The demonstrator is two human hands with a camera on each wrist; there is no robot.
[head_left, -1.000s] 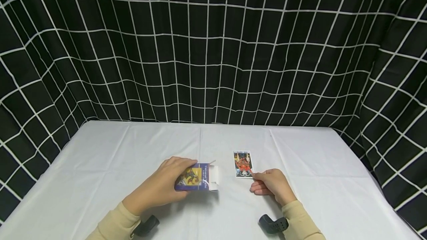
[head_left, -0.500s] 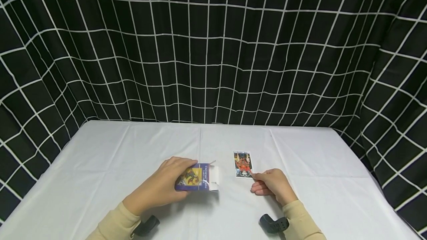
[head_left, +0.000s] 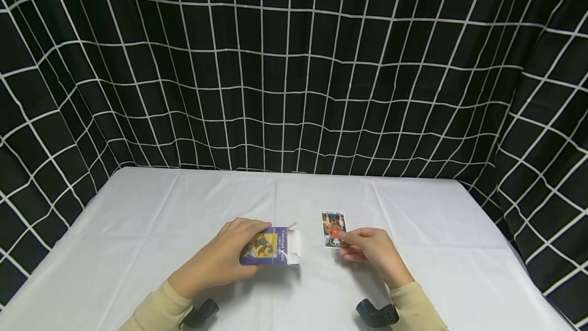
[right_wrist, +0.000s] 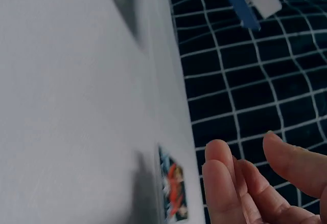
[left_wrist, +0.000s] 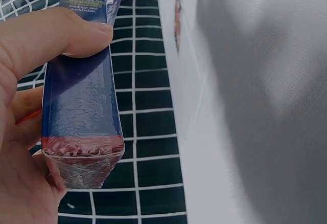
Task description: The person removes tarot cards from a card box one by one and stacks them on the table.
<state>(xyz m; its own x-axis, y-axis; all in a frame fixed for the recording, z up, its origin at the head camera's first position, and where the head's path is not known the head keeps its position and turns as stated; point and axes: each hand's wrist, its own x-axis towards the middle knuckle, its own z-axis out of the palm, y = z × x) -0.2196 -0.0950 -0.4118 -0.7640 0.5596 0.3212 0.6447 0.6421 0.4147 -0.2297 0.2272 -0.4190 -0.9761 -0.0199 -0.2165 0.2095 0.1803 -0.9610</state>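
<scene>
1. Locate the card [head_left: 332, 223], face up on the white cloth [head_left: 220, 193], right of the box [head_left: 265, 245] and apart from it. Cannot tell: single sheet or thin stack.
2. Find the box raised above the cloth, open end and white flap [head_left: 295, 247] toward the card.
3. Note the left hand [head_left: 225, 253] gripping the box, thumb on the near narrow side, fingers around the far side.
4. Note the right hand [head_left: 375, 250] at the card's near right corner, fingers half bent, a modest gap to the thumb, nothing pinched. Cannot tell whether touching.
5. Treat the card as light, flexible, probably slick and easily creased. Pinch by a long edge; spare the corners.
6. Treat the box as thin board, slippery where glossy; cannot judge contents. Hold by the narrow sides, well back from the mouth. Guard the flap against bending.
7. Use the cloth between flap and card for short sideways moves, and the wider stretch beyond the card for lifting. Keep short of the grid curtain [head_left: 294, 75] behind the far edge.
</scene>
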